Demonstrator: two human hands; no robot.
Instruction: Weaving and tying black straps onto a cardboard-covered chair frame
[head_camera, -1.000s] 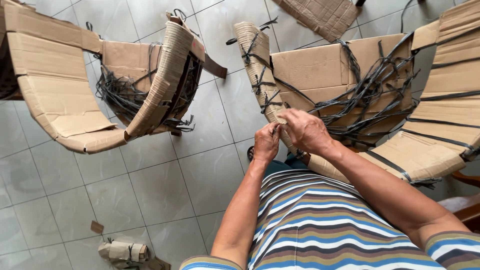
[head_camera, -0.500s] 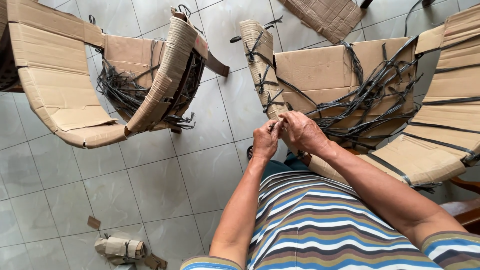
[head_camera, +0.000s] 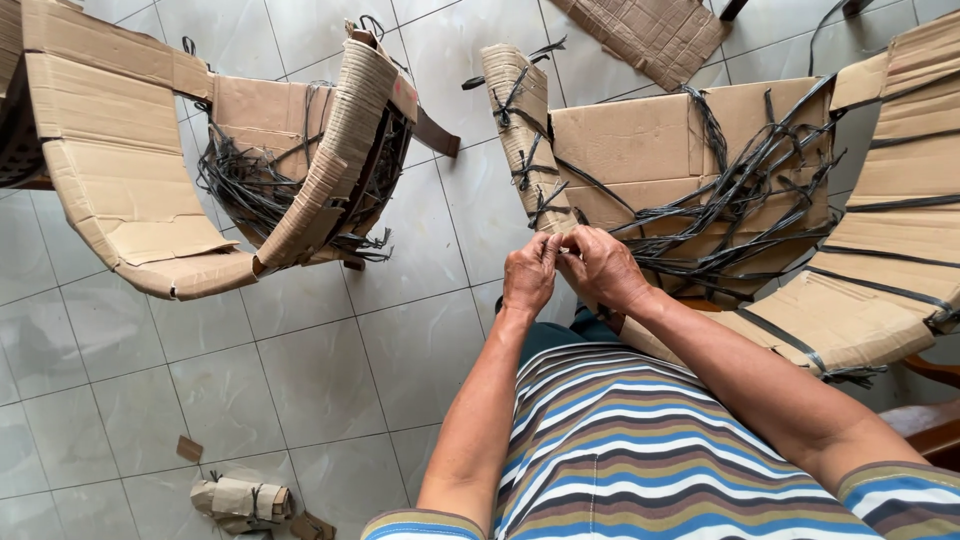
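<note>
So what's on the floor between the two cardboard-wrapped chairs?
In the head view, only bare grey floor tiles lie between the left wrapped chair and the right wrapped chair; the left chair's dark wooden piece juts into the gap.

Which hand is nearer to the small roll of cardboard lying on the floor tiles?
Left. The left hand is above and right of the cardboard roll, well apart from it. The right hand sits further right, fingertips meeting the left hand's.

Straps (head_camera: 720, 210) block right; tiled floor (head_camera: 300, 370) (left) open.
</note>
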